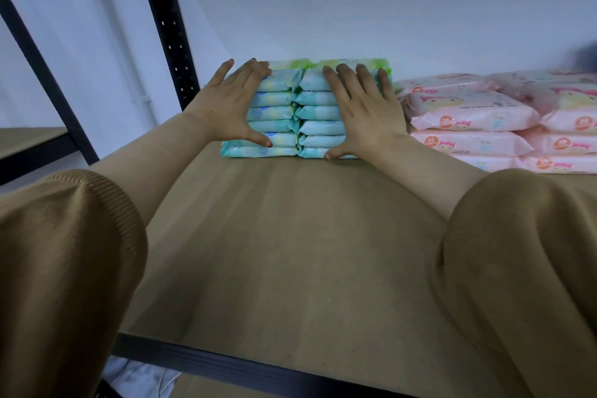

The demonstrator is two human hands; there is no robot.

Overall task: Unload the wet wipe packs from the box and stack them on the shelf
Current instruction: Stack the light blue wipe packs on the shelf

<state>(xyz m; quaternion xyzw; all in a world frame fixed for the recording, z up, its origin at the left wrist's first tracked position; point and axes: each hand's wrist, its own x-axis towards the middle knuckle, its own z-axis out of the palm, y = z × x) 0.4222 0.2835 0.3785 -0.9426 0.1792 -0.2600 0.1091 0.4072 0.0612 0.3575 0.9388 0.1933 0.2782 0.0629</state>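
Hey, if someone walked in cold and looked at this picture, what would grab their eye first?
First, the two side-by-side columns of teal wipe packs at the back of the brown shelf board, with the left hand and right hand spread flat against their fronts. Next, the stacks of pink wipe packs just to the right on the same board.

Both arms extended; left hand (230,103), right hand (363,110) flat, fingers spread
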